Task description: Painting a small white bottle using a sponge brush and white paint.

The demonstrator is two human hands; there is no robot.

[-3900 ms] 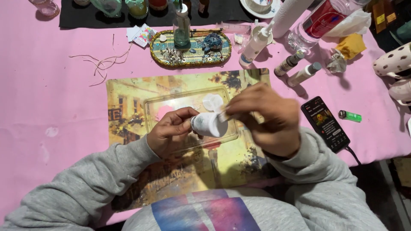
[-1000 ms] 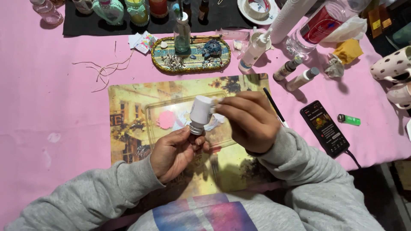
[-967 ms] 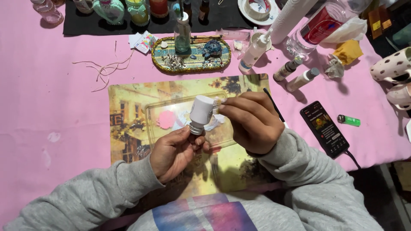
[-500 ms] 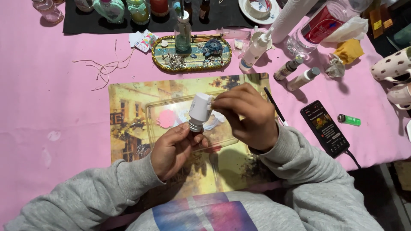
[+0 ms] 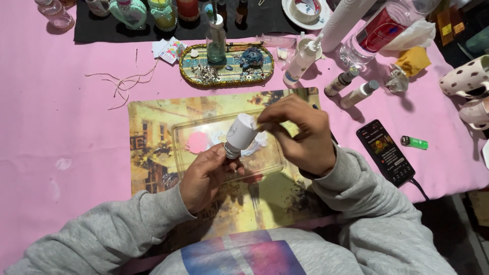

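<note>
The left hand [image 5: 204,175] grips the neck of a small white bottle [image 5: 240,135] while the right hand [image 5: 300,135] pinches its base, holding it tilted above the picture placemat [image 5: 153,127], with a phone [image 5: 385,152] lying right of the placemat on the pink counter [image 5: 61,127].

bright even overhead light, sharp, soft shadows

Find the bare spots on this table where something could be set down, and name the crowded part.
Free: pink cloth left of the picture mat, below the string; a smaller strip between phone and cups. Crowded: the far edge, around the oval tray and bottles.
</note>
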